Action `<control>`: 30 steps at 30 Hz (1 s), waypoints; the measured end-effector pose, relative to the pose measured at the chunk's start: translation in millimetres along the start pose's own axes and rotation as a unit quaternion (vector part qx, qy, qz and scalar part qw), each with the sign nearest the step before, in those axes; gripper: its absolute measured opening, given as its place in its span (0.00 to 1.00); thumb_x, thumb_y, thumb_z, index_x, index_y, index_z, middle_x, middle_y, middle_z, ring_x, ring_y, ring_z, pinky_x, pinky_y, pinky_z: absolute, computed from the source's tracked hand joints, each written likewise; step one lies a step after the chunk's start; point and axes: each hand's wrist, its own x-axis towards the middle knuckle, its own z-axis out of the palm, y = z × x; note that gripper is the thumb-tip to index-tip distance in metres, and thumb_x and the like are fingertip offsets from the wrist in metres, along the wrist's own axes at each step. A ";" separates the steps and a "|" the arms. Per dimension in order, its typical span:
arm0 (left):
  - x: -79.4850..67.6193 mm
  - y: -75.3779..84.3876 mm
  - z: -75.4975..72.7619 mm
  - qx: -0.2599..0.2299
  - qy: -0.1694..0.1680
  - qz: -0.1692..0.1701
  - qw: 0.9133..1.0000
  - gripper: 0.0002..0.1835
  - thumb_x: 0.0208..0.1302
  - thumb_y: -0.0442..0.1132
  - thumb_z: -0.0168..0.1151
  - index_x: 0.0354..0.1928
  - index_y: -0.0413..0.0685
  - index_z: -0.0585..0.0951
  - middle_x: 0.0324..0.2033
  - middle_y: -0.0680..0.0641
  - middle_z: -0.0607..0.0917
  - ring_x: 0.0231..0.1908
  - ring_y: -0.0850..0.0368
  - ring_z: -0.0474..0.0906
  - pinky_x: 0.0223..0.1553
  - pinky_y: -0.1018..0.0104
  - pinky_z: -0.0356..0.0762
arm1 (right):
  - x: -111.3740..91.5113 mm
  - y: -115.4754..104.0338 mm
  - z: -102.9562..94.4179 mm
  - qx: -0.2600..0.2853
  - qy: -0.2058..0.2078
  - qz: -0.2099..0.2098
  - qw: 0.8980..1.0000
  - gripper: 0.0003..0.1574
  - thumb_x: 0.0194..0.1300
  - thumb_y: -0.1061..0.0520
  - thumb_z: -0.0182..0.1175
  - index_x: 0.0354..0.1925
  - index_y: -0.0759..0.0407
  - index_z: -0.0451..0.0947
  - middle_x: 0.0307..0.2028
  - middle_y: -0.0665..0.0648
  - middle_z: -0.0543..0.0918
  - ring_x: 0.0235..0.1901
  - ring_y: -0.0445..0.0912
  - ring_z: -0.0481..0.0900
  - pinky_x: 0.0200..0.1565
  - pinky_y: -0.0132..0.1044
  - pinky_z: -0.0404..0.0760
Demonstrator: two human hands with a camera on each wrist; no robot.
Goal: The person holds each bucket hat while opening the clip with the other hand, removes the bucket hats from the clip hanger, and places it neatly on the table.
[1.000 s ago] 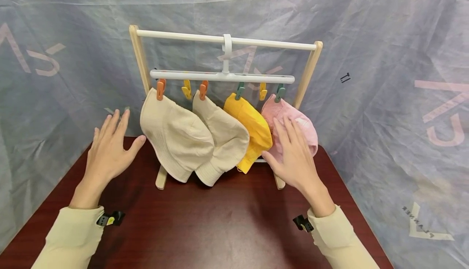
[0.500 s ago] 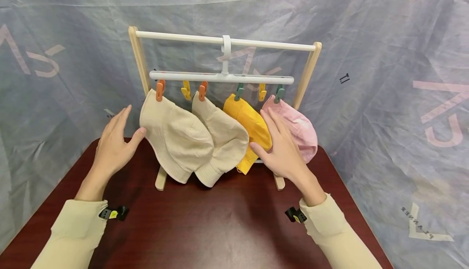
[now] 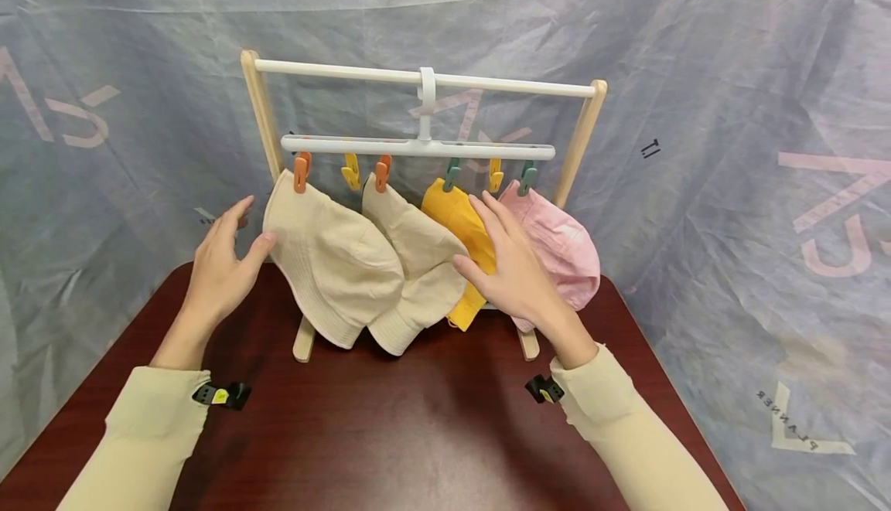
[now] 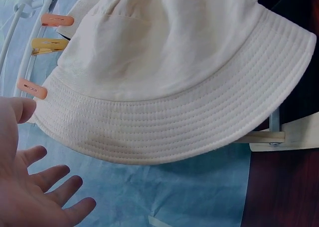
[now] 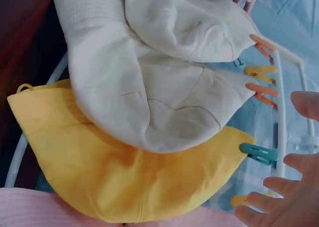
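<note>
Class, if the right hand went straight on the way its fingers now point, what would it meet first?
The right hand would probably meet the yellow hat first, near its green clip, though depth is unclear.

cream sleeves [image 3: 149, 418], black-and-yellow wrist devices [image 3: 220, 396]

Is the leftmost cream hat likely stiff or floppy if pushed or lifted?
The leftmost cream hat would probably sag softly at its creased crown; the brim, with its rows of stitching, may be firmer. Pushed, it would likely swing from the orange clip at its edge.
</note>
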 end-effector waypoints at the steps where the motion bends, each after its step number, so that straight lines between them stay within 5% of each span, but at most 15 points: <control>1: 0.5 0.2 0.5 -0.007 0.001 0.000 1.000 0.37 0.81 0.54 0.55 0.85 0.54 0.57 0.77 0.33 0.66 0.73 0.29 0.64 0.67 0.26 0.62 | 1.7 -0.8 0.7 0.001 0.001 -0.003 1.000 0.54 0.73 0.38 0.65 0.85 0.48 0.53 0.85 0.53 0.52 0.82 0.56 0.52 0.78 0.62 0.58; 9: 5.5 3.3 4.9 -0.052 0.015 0.013 0.998 0.35 0.81 0.49 0.59 0.83 0.54 0.61 0.75 0.36 0.70 0.72 0.32 0.68 0.68 0.33 0.67 | 13.2 -10.1 3.8 0.018 0.004 -0.029 0.999 0.52 0.73 0.41 0.66 0.85 0.48 0.55 0.83 0.57 0.56 0.81 0.55 0.56 0.77 0.60 0.60; 23: 13.2 1.5 10.7 -0.096 0.014 -0.023 0.995 0.33 0.82 0.50 0.56 0.82 0.52 0.63 0.74 0.40 0.73 0.72 0.41 0.71 0.72 0.43 0.69 | 29.0 -23.1 14.5 0.047 -0.014 -0.031 0.998 0.49 0.72 0.39 0.64 0.83 0.51 0.60 0.80 0.60 0.62 0.80 0.54 0.59 0.76 0.60 0.62; 30: 16.0 2.0 11.5 -0.095 0.012 -0.035 0.995 0.33 0.82 0.52 0.56 0.82 0.52 0.63 0.74 0.41 0.74 0.71 0.42 0.71 0.71 0.45 0.70 | 38.1 -30.9 19.9 0.058 -0.022 -0.051 0.997 0.48 0.73 0.39 0.64 0.82 0.51 0.61 0.77 0.56 0.67 0.78 0.50 0.62 0.77 0.51 0.64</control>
